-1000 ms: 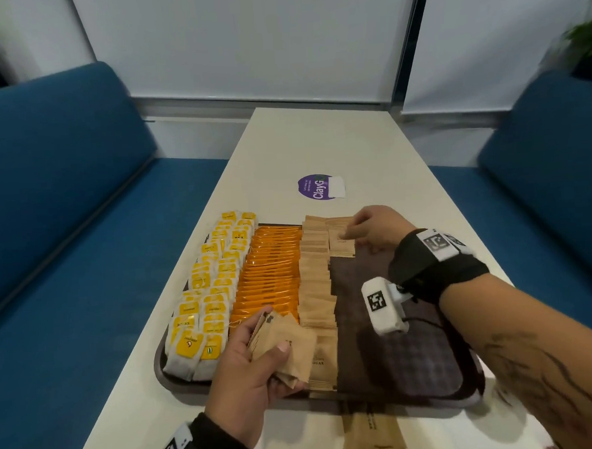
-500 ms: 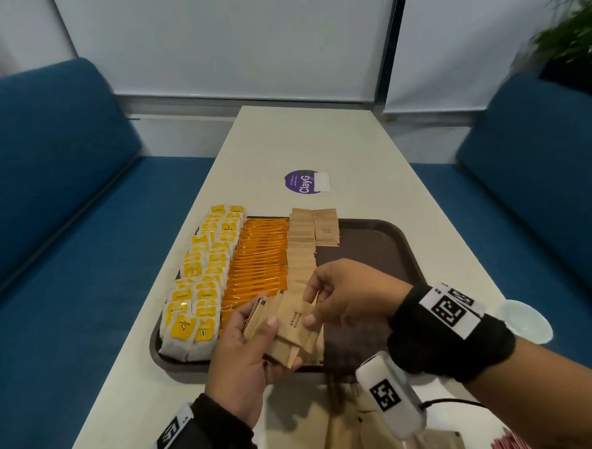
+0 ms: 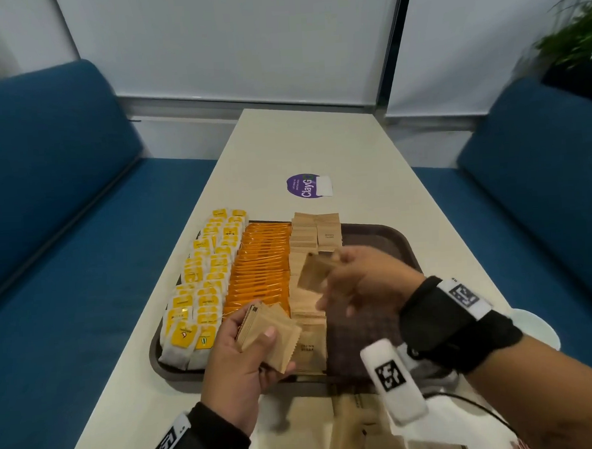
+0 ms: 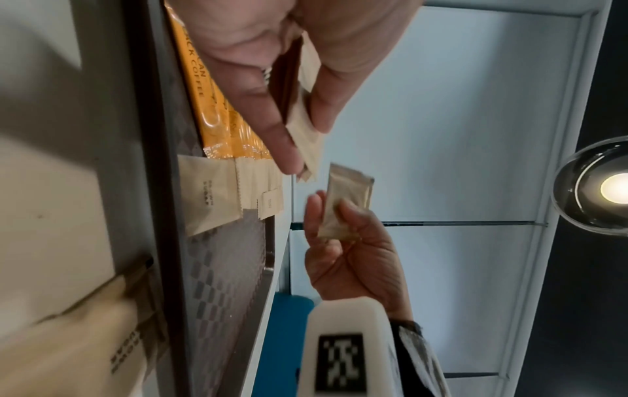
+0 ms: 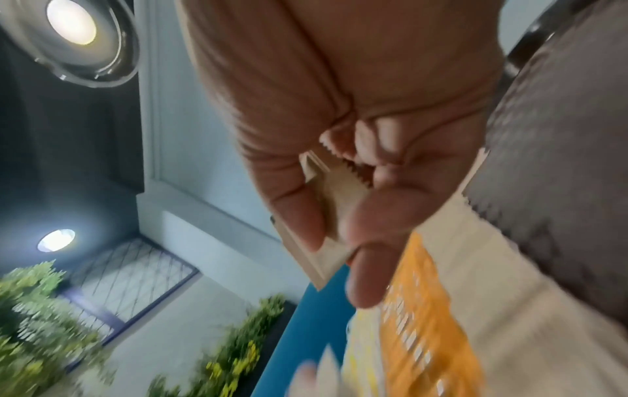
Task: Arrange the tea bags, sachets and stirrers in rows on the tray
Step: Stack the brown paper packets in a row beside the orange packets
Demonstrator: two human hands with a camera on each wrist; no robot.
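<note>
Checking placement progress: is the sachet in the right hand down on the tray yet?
No: right hand pinches the brown sachet above the tray.

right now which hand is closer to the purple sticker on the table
Right. The right hand, pinching one brown sachet, is over the tray's middle, nearer the purple sticker; the left hand is at the tray's near edge.

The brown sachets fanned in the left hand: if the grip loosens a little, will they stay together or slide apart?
Probably slide apart: the brown sachets are loose flat paper packets, already fanned unevenly in the left hand. They look light and fairly stiff, since the single sachet pinched by the right hand keeps its shape.
</note>
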